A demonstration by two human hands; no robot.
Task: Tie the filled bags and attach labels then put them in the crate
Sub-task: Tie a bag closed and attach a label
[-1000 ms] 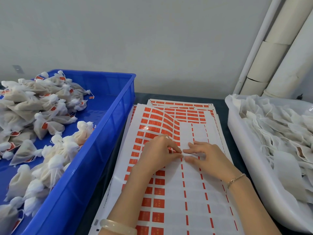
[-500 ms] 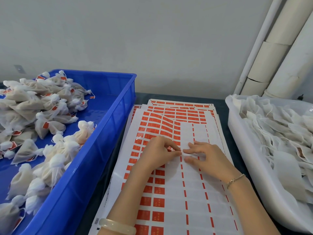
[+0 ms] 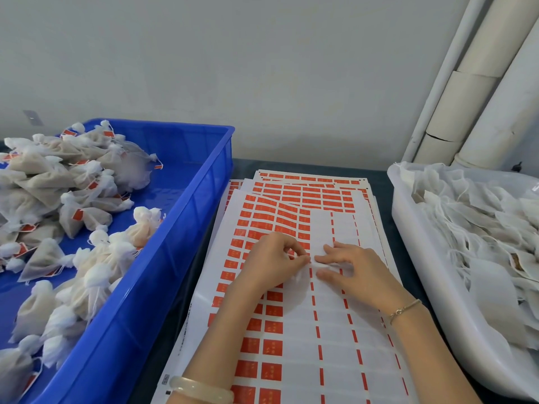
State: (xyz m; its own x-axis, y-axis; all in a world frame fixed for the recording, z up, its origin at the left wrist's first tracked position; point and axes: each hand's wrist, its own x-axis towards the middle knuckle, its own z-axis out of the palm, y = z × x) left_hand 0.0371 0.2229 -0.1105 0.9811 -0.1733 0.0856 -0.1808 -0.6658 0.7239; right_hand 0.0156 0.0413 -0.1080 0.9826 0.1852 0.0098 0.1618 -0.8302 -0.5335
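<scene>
A stack of label sheets [image 3: 291,339] with red stickers lies in the middle of the table. On it, a small white mesh bag [image 3: 300,284] lies partly under my hands. My left hand [image 3: 271,263] has its fingers curled, thumb and forefinger pinching a red label [image 3: 291,252] at the bag's top. My right hand [image 3: 353,269] meets it fingertip to fingertip; its forefinger and thumb pinch the white top of the bag, and its other fingers lie on the sheet. The blue crate [image 3: 180,228] on the left holds several tied, labelled bags [image 3: 73,217].
A white tub [image 3: 414,246] on the right is full of flat white bags. Pale pipes [image 3: 481,83] stand in the back right corner against the grey wall. Dark tabletop shows between the sheets and both containers.
Both hands stay at the same spot on the sheet. The fingertips have only shifted slightly around the bag's top.
</scene>
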